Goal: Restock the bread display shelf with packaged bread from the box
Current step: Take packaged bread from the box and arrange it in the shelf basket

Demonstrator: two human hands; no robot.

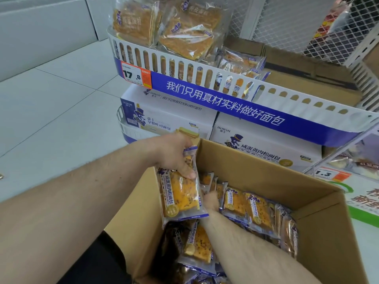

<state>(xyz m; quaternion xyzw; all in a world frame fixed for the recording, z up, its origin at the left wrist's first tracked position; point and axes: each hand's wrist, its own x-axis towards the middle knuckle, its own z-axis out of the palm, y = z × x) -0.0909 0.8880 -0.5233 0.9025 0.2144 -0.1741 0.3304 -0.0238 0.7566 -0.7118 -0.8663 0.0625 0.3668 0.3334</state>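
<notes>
An open cardboard box (pixel 320 203) holds several clear-and-purple packets of orange bread (pixel 254 210). My left hand (pixel 174 156) grips one bread packet (pixel 180 193) upright over the box's left side, thumb pressed on its front. My right hand (pixel 212 199) reaches down into the box among the packets; its fingers are mostly hidden behind the held packet, so its grasp is unclear. Above and behind stands the display shelf (pixel 215 99), a white slotted rim with a blue banner, holding bread packets (pixel 184 31) at its left end. Its right part shows bare brown cardboard.
Two white printed cartons (pixel 262 140) stand under the shelf behind the box. A price tag (pixel 135 75) hangs at the shelf's left corner. Wire mesh panel (pixel 297 21) rises at the back right. A lower shelf with another price tag (pixel 328 174) lies right. Pale tiled floor spreads left.
</notes>
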